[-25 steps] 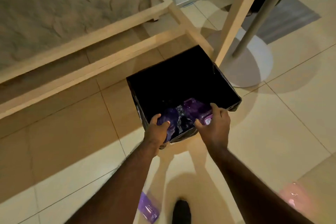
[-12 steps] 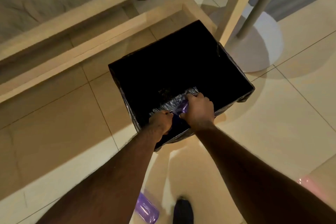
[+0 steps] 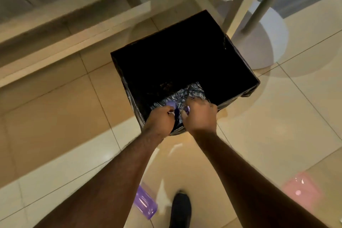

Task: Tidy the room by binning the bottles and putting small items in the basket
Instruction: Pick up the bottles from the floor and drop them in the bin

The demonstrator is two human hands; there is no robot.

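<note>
A square black bin (image 3: 240, 87) with a black liner stands on the tiled floor. Both my hands are at its near rim, fingers curled. My left hand (image 3: 161, 122) grips a purple bottle (image 3: 171, 106), of which only a small part shows past the fingers. My right hand (image 3: 200, 114) grips purple plastic too, pressed against crumpled shiny plastic (image 3: 192, 90) just inside the bin. The rest of the bin's inside is dark and I cannot make out what lies there.
Another purple bottle (image 3: 145, 202) lies on the floor by my shoe (image 3: 180, 209). A pink bottle (image 3: 303, 189) lies at the lower right. White table legs and a round base (image 3: 268, 42) stand behind the bin; a pale wooden frame (image 3: 74, 42) runs along the left.
My hands have drawn together and sunk from above the bin to its near rim. The purple bottles, plain to see before, are now mostly hidden in my fingers.
</note>
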